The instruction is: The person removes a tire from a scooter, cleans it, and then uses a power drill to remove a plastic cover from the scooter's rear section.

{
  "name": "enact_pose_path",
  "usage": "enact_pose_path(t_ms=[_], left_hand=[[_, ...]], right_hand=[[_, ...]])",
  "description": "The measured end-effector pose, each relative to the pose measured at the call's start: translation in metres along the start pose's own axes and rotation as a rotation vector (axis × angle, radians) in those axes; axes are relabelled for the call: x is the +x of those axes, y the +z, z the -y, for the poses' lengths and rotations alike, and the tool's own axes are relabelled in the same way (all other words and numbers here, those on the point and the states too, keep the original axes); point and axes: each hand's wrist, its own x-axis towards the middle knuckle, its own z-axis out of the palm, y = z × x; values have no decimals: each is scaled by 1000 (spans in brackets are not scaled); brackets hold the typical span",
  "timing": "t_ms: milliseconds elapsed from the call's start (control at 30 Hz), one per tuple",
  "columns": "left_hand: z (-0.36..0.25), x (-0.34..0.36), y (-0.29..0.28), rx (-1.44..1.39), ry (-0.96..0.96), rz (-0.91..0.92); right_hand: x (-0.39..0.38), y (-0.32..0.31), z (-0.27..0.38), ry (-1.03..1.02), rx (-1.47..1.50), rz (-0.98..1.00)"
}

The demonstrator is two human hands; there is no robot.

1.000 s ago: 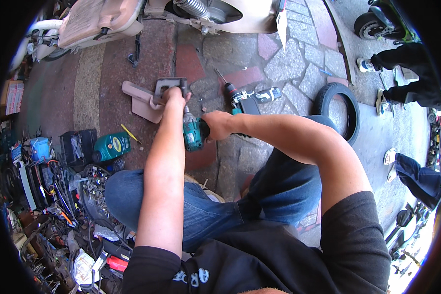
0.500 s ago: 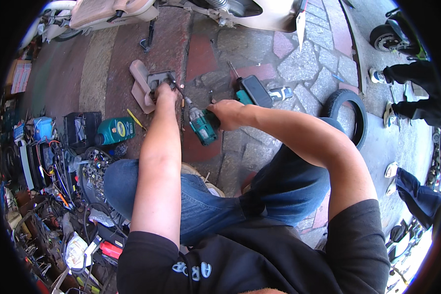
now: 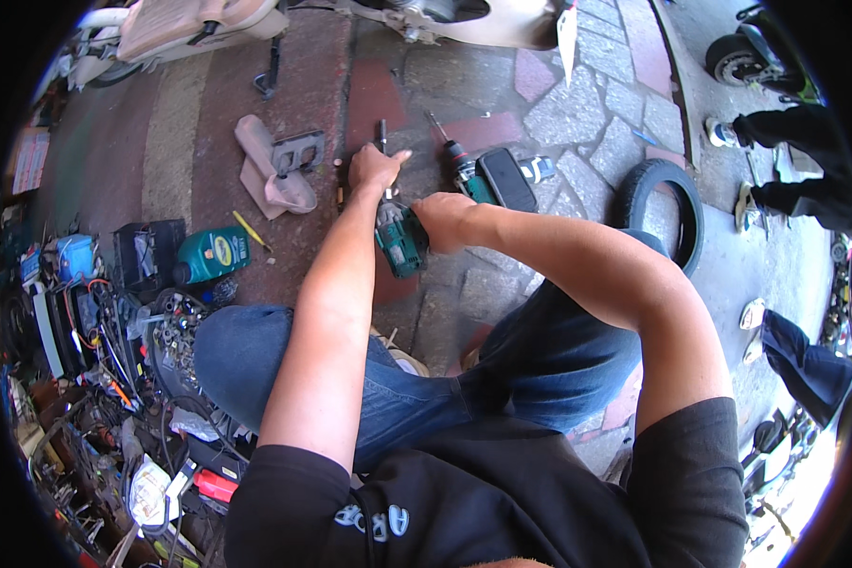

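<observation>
My right hand (image 3: 445,220) is closed around the grip of a teal-and-black impact wrench (image 3: 399,248), held low over the paving with its nose pointing away from me. My left hand (image 3: 375,170) wraps round the long socket extension (image 3: 383,135) at the wrench's nose, its thumb sticking out to the right. The extension's dark tip shows beyond the fingers. To the left of that hand lies a beige plastic cover (image 3: 273,175) with a grey bracket-like part (image 3: 298,151) on it. On the right is a teal cordless drill (image 3: 462,168) with a dark phone-like slab (image 3: 508,180) against it.
Beyond my hands stands a beige scooter (image 3: 204,26). A teal oil bottle (image 3: 213,254), a yellow-handled tool (image 3: 251,230) and a black box (image 3: 150,248) sit at the left, above a heap of parts and cables. A loose tyre (image 3: 667,213) and bystanders' legs (image 3: 790,133) are at the right.
My left hand has moved right, off the beige cover and its bracket, onto the front of the wrench's extension. The wrench has turned to point straighter ahead; my right hand keeps hold of it.
</observation>
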Motion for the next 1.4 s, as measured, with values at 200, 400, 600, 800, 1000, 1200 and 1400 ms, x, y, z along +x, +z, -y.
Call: enact_pose_path(t_ms=[200, 400, 600, 800, 1000, 1200, 1400], left_hand=[[-4, 13, 6, 23, -83, 67], [3, 53, -23, -690, -202, 73], [16, 80, -74, -1731, -418, 595], [1, 60, -69, -1620, -170, 726], [-6, 50, -66, -1706, -124, 818], [-3, 44, -70, -1679, 23, 824], [-13, 29, -79, -1428, 0, 633]], right_hand=[[-29, 11, -14, 11, 72, -27], [-38, 2, -11, 20, 151, -198], [-46, -27, -3, -52, 150, -393], [-40, -43, -7, 6, 147, -445], [-35, -48, -16, -27, 225, -462], [-30, -47, -25, -174, 349, -482], [-19, -38, -17, -116, 365, -461]])
